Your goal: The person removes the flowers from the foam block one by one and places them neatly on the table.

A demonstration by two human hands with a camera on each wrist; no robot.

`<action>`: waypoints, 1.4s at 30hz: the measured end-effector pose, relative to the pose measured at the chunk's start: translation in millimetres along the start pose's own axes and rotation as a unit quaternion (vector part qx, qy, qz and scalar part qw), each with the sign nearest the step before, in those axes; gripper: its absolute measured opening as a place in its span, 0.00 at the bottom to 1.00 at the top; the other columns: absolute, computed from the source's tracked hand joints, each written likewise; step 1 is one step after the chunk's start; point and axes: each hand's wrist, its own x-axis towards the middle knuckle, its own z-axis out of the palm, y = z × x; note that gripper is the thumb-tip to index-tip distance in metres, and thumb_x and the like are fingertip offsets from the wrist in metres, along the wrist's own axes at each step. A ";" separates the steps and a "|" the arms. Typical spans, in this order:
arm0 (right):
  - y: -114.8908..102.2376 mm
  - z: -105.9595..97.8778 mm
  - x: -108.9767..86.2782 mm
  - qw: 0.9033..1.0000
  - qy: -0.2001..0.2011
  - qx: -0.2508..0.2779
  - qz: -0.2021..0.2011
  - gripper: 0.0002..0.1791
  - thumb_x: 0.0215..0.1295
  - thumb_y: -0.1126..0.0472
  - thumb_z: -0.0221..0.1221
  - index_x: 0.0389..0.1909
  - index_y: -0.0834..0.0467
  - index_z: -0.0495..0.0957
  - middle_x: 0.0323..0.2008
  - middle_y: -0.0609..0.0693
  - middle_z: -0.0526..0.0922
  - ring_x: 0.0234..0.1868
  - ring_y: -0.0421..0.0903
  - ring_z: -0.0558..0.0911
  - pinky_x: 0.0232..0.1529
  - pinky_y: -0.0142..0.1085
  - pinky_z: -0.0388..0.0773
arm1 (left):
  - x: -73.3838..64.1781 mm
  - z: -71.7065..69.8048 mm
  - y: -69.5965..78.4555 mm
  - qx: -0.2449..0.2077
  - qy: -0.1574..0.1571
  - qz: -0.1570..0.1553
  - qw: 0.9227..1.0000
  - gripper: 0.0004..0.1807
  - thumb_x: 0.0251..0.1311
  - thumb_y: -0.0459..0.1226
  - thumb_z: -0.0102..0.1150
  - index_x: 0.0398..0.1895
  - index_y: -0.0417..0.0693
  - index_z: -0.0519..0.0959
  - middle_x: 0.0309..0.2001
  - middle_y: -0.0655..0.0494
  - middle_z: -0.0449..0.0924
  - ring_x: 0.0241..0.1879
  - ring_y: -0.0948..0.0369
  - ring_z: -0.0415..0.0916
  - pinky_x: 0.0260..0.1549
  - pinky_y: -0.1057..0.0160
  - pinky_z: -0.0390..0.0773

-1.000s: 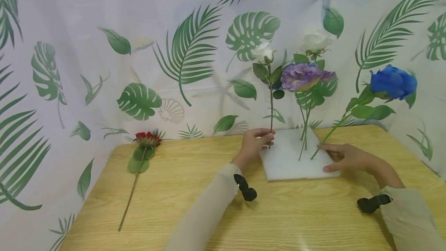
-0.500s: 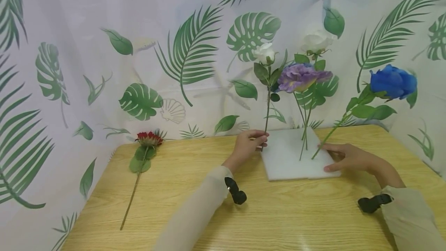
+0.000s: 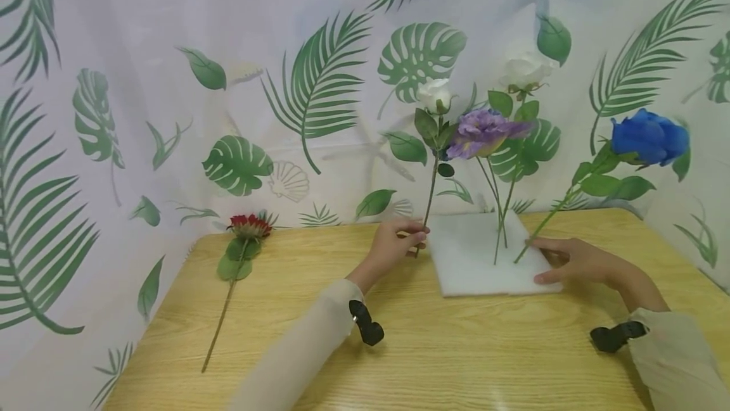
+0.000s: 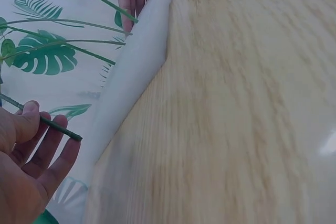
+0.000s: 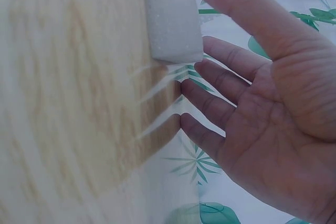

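Observation:
My left hand [image 3: 393, 245] pinches the lower stem of a small white rose [image 3: 435, 94] just left of a white foam board [image 3: 467, 278]. The free end of that stem [image 4: 71, 133] sticks out past the fingers in the left wrist view. My right hand [image 3: 590, 266] rests at the board's right edge, thumb on its top and the other fingers loosely extended at its side. A purple flower [image 3: 485, 132], a larger white rose [image 3: 523, 71] and a blue rose [image 3: 650, 137] stand in the foam, the blue one leaning right.
A red flower [image 3: 249, 226] lies on the wooden table [image 3: 319, 271] at the left, its stem pointing toward the near side. A leaf-printed curtain [image 3: 342, 82] hangs behind the table. Each wrist wears a black strap [image 3: 366, 323].
My left hand has moved left, carrying the small white rose from over the foam board to beside its left edge. The right hand keeps its place on the board; the head view has shifted slightly.

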 end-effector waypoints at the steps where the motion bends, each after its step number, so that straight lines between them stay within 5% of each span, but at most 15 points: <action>1: -0.3 0.0 -0.1 1.000 0.000 0.001 0.002 0.50 0.61 0.48 0.71 0.77 0.63 0.59 0.74 0.75 0.55 0.73 0.78 0.55 0.66 0.73 0.61 | -2.2 -2.2 0.8 0.000 -0.002 -0.001 1.000 0.13 0.70 0.32 0.61 0.53 0.35 0.83 0.54 0.39 0.85 0.41 0.56 0.88 0.39 0.61 0.89; 17: 0.4 2.6 -0.9 1.000 0.006 -0.015 -0.014 0.49 0.62 0.49 0.71 0.77 0.65 0.59 0.74 0.75 0.57 0.72 0.80 0.57 0.64 0.73 0.63 | -23.8 -33.1 -1.7 0.029 -0.019 0.014 0.999 0.15 0.71 0.30 0.58 0.57 0.32 0.81 0.55 0.31 0.82 0.44 0.48 0.87 0.39 0.57 0.89; 26: 2.9 2.5 1.4 1.000 0.006 -0.022 -0.015 0.50 0.61 0.48 0.71 0.76 0.66 0.60 0.74 0.76 0.57 0.72 0.79 0.57 0.65 0.71 0.63 | -37.3 -50.5 -0.8 0.062 -0.036 0.013 0.997 0.14 0.71 0.30 0.58 0.56 0.32 0.81 0.55 0.32 0.82 0.41 0.55 0.87 0.34 0.63 0.87; 42: -0.5 0.6 1.3 1.000 -0.002 -0.010 -0.005 0.50 0.62 0.49 0.71 0.77 0.67 0.57 0.75 0.77 0.53 0.73 0.80 0.54 0.65 0.74 0.60 | -86.3 -109.5 2.2 0.134 -0.048 0.001 0.990 0.13 0.71 0.29 0.57 0.55 0.33 0.80 0.52 0.32 0.81 0.45 0.41 0.85 0.35 0.57 0.89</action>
